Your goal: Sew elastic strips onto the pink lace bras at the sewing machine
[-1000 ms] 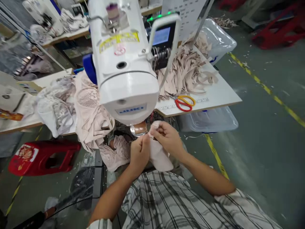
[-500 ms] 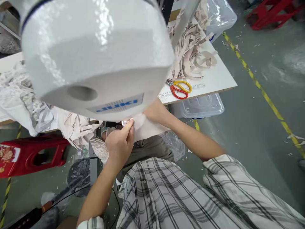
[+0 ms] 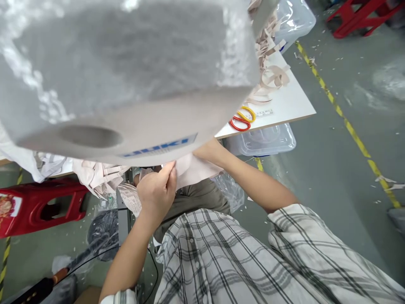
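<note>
I've leaned in, so the bulky, glossy white sewing-machine head (image 3: 139,88) now hides the far part of the smooth pale-pink fabric piece (image 3: 198,171), bringing the work close to the machine, my left hand (image 3: 157,191) pinching the fabric's left end, my mostly hidden right hand's (image 3: 207,150) grip impossible to tell.

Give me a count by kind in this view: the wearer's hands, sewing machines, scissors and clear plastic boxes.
Hands: 2 (left hand; right hand, partly hidden)
Sewing machine: 1
Scissors: 1 pair
Clear plastic boxes: 2 (lower box; upper box, cut off by the frame)
Total: 6
</note>
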{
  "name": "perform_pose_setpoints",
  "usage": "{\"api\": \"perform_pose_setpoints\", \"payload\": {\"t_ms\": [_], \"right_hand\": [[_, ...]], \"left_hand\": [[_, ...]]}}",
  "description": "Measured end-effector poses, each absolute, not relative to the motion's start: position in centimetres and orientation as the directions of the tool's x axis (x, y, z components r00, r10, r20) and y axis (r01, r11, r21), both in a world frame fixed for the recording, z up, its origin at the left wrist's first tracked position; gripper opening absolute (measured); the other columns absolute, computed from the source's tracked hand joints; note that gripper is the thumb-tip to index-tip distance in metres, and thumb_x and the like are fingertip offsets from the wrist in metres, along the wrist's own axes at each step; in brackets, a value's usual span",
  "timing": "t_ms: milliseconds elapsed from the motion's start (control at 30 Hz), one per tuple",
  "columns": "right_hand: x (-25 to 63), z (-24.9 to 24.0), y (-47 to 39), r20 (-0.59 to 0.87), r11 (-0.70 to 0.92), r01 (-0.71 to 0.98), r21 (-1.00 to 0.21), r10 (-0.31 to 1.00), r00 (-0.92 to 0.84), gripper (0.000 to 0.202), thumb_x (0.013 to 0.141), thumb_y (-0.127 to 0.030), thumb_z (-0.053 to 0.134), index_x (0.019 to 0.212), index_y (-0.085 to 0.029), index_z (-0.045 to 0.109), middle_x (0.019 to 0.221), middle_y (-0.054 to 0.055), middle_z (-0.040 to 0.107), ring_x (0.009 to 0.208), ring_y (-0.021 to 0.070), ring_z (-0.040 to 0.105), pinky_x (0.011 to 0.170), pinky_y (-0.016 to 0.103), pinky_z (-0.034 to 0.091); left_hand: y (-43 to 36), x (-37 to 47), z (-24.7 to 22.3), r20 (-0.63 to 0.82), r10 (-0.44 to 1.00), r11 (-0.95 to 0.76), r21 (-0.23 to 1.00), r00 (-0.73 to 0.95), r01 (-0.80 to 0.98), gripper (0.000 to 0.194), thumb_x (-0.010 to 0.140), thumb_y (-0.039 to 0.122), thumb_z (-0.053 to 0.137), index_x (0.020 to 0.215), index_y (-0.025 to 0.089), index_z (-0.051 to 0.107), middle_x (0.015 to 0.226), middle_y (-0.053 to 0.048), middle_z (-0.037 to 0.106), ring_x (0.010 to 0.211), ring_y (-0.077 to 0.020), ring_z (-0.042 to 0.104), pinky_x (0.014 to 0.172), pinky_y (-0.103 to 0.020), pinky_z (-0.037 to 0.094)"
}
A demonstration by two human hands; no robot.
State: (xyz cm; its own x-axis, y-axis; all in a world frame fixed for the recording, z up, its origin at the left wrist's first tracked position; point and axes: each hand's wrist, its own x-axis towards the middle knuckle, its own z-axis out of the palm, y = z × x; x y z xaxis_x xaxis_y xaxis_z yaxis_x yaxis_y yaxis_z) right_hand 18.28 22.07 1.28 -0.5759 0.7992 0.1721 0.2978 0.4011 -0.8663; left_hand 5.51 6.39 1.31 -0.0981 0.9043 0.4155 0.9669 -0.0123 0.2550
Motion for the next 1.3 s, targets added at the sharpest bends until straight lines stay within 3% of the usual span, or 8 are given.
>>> {"api": "perform_pose_setpoints", "payload": {"t_ms": [367,667,1300], "right_hand": [[18.5,0.9,22.0,0.188,0.397,0.279,-0.874,0.807,-0.560,0.008,0.085,-0.029,0.058,0.087,-0.021,0.060,0.060,-0.003,0.054,0.071,0.0197,0.060,0.082,0.037,0.052],[18.3,0.4,22.0,0.186,0.385,0.269,-0.883,0.812,-0.553,0.009,0.085,-0.031,0.057,0.085,-0.021,0.059,0.059,-0.006,0.051,0.058,0.0155,0.051,0.073,0.033,0.048],[18.1,-0.3,21.3,0.176,0.396,0.336,-0.855,0.830,-0.529,0.016,0.089,-0.036,0.056,0.094,-0.022,0.064,0.066,-0.001,0.059,0.068,0.0201,0.057,0.072,0.033,0.049]], "left_hand": [[6.4,5.4,1.3,0.440,0.894,-0.031,0.256,-0.088,0.966,0.025,0.097,0.027,0.055,0.106,0.020,0.077,0.062,-0.001,0.071,0.052,-0.0133,0.058,0.054,-0.026,0.035],[6.5,5.5,1.4,0.453,0.888,-0.036,0.240,-0.079,0.970,0.024,0.096,0.026,0.056,0.105,0.019,0.077,0.067,-0.002,0.074,0.053,-0.0139,0.059,0.054,-0.027,0.035],[5.8,4.8,1.3,0.437,0.893,0.018,0.201,-0.106,0.980,0.028,0.099,0.029,0.051,0.104,0.020,0.078,0.060,-0.001,0.068,0.055,-0.0159,0.061,0.056,-0.029,0.034]]}}
